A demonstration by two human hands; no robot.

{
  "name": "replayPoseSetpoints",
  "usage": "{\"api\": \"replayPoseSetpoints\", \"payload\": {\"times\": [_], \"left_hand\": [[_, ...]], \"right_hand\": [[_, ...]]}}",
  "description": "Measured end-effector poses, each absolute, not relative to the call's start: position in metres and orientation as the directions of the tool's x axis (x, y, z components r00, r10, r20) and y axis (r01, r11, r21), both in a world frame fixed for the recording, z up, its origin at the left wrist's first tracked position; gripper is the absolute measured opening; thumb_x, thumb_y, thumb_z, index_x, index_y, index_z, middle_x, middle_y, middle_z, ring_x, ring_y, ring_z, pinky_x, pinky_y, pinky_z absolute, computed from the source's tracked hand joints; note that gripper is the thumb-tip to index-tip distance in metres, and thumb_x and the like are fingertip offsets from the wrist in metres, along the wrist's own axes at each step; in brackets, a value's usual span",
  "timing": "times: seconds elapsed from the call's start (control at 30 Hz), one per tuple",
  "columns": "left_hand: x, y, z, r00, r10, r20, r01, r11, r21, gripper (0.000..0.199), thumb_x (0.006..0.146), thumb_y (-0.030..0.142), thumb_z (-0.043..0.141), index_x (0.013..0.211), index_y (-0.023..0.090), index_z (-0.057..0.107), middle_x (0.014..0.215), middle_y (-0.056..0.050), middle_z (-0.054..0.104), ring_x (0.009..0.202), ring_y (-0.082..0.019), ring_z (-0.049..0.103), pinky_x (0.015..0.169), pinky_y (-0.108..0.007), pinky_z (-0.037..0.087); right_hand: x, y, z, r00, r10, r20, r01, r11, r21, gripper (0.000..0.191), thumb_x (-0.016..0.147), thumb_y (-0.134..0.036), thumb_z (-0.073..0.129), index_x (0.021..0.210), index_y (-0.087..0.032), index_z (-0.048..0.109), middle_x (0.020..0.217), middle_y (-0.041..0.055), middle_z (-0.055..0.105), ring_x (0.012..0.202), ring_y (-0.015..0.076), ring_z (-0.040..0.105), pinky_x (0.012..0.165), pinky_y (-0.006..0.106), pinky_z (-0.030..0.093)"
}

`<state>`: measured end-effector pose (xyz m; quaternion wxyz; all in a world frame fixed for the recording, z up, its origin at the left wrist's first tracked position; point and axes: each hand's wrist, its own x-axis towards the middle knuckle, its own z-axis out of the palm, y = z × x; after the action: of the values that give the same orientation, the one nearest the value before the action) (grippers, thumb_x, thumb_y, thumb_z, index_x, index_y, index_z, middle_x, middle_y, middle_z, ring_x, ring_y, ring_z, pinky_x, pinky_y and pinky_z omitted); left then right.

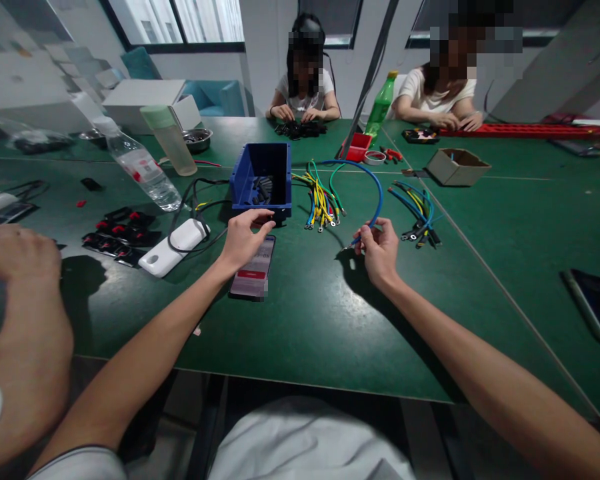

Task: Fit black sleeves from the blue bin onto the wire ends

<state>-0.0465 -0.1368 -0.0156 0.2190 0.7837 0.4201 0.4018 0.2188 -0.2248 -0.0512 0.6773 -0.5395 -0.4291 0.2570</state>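
My right hand (pixel 380 250) pinches a thick blue cable (pixel 380 190) near its metal lug end; the cable arcs back toward a bundle of yellow, green and blue wires (pixel 321 200) with ring lugs. My left hand (pixel 247 237) has thumb and fingers apart, holding nothing, over the upper end of a phone (pixel 253 273) with a lit screen. Just beyond it stands a blue bin (pixel 239 180) holding small black sleeves (pixel 263 190). To the right of my right hand lies a second wire bundle (pixel 419 210), some of its ends black.
Left: a white power bank (pixel 175 248) with black cables, black-and-red parts (pixel 123 233), a water bottle (pixel 145 170) and another person's arm (pixel 25 320). Right: a cardboard box (pixel 457 168) and a second phone (pixel 597 303). A green bottle (pixel 381 110) and two people are across the table.
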Motion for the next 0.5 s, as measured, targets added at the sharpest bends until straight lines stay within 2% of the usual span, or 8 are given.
{"api": "replayPoseSetpoints", "payload": {"times": [0.17,0.33,0.5], "left_hand": [[-0.043,-0.143,-0.017,0.394,0.755,0.523,0.418,-0.655,0.630,0.024,0.081,0.021,0.062,0.104,0.018,0.069,0.104,-0.006,0.071,0.093,-0.019,0.066,0.079,-0.032,0.056],[-0.042,-0.146,-0.018,0.420,0.755,0.504,0.410,-0.653,0.637,0.028,0.078,0.016,0.066,0.105,0.015,0.068,0.101,-0.007,0.072,0.087,-0.019,0.068,0.080,-0.032,0.056],[-0.035,-0.156,-0.019,0.443,0.752,0.487,0.426,-0.655,0.624,0.021,0.077,0.017,0.068,0.098,0.016,0.069,0.094,-0.005,0.073,0.083,-0.018,0.069,0.078,-0.031,0.055]], "right_hand": [[0.219,-0.226,-0.052,0.503,0.800,0.327,0.139,0.299,-0.944,0.022,0.082,-0.039,0.061,0.089,-0.024,0.046,0.070,-0.0034,0.055,0.046,0.0084,0.048,0.040,0.022,0.039],[0.219,-0.227,-0.050,0.531,0.767,0.361,0.184,0.311,-0.932,0.022,0.082,-0.039,0.062,0.088,-0.025,0.046,0.073,-0.0040,0.049,0.043,0.0077,0.048,0.038,0.023,0.038],[0.218,-0.228,-0.049,0.544,0.751,0.375,0.180,0.332,-0.926,0.022,0.081,-0.039,0.062,0.087,-0.025,0.046,0.074,-0.0041,0.048,0.043,0.0079,0.048,0.038,0.024,0.039]]}}
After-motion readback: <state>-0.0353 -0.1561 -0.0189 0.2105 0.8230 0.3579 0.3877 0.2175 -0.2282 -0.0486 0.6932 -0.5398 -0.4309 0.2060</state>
